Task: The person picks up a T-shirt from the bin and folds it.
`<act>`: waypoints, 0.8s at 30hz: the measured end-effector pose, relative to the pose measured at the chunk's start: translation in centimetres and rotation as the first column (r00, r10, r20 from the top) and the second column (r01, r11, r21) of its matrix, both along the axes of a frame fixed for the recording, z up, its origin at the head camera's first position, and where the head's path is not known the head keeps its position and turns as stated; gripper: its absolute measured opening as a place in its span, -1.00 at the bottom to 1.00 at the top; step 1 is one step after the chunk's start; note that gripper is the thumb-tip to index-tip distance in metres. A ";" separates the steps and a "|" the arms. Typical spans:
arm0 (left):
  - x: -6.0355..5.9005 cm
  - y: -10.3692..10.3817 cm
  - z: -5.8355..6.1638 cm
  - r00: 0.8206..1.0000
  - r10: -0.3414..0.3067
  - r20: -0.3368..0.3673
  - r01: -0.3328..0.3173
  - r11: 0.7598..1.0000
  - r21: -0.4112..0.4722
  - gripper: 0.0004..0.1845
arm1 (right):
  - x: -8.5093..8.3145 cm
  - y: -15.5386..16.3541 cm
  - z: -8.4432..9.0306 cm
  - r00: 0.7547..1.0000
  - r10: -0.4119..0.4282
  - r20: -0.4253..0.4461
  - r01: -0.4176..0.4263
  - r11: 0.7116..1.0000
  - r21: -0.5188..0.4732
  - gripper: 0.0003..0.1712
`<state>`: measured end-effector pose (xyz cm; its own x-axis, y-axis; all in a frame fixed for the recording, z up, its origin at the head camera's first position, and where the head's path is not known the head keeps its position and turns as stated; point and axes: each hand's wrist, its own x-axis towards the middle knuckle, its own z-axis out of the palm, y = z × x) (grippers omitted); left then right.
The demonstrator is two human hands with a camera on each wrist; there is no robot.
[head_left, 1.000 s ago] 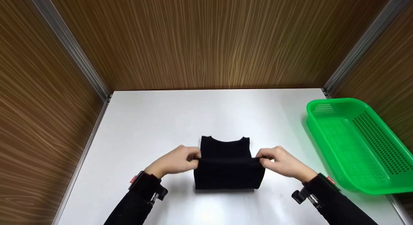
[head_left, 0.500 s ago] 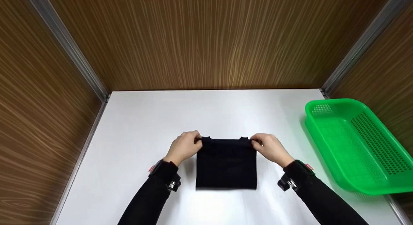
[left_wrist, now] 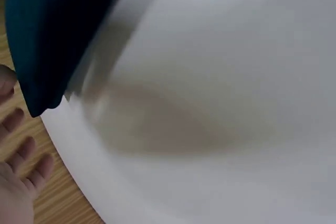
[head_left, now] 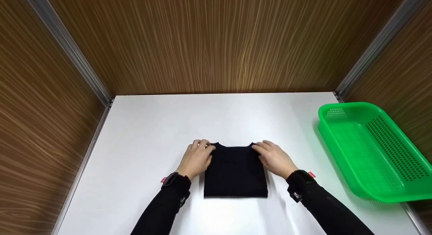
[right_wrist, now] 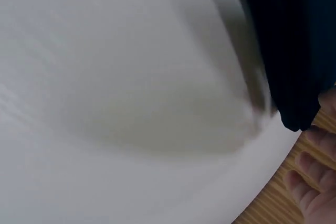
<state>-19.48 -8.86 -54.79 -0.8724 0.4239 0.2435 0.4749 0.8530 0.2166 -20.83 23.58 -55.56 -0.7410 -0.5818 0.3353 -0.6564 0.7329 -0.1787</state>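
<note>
Nearest the front edge of the counter (head_left: 141, 127) lies the bottom fold of a black shirt (head_left: 235, 174), folded into a compact rectangle that sits about midway between the counter's left and right edges, closer to the front than to the back. Its long axis runs front to back, with the neckline at the far end. Just beyond the middle of the bundle, the two hands flank it at its far corners: the left hand (head_left: 196, 158) lies flat with fingers fairly straight, its fingertips on the far left corner by the collar, and the right hand (head_left: 274, 159) mirrors it on the far right corner, fingers extended and pressing down on the cloth rather than curled round it. Neither hand has hold of anything; both simply rest on the fabric (the wrist views are blurred and show only the dark cloth edge, the pale counter and a few loose fingers). The shirt thus lies between the two hands, inward from each, and both are about equally near it. Further off, at the counter's right edge and well apart from the shirt, sits a green basket (head_left: 341, 108), nearer the right hand than the left.
</note>
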 end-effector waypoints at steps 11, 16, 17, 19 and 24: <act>0.8 -1.0 -1.4 0.985 -0.001 0.171 0.037 0.978 -0.207 -0.42 | -0.1 -1.0 -1.6 0.986 -0.128 0.106 0.099 0.965 0.244 -0.48; 1.4 -1.4 -1.3 0.974 0.029 0.226 0.012 0.984 -0.178 -0.38 | 0.1 -0.7 -1.5 0.975 -0.154 0.161 0.111 0.963 0.246 -0.41; 1.7 -1.6 -1.2 0.970 0.023 0.240 0.019 0.985 -0.170 -0.37 | 0.4 -0.6 -1.4 0.975 -0.145 0.168 0.103 0.966 0.238 -0.39; 2.5 -1.9 -0.9 0.963 -0.010 0.270 0.053 0.987 -0.154 -0.34 | 1.2 -0.1 -1.3 0.978 -0.106 0.182 0.065 0.974 0.218 -0.34; 4.7 -2.6 -0.5 0.924 -0.137 0.358 0.195 0.972 -0.130 -0.21 | 3.9 1.4 -1.3 0.967 0.060 0.248 -0.115 0.970 0.214 -0.09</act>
<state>-14.75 -11.44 -55.26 -0.8036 0.5780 -0.1421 0.5333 0.8053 0.2591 -16.91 25.01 -56.82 -0.7261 -0.6876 0.0084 -0.6780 0.7138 -0.1753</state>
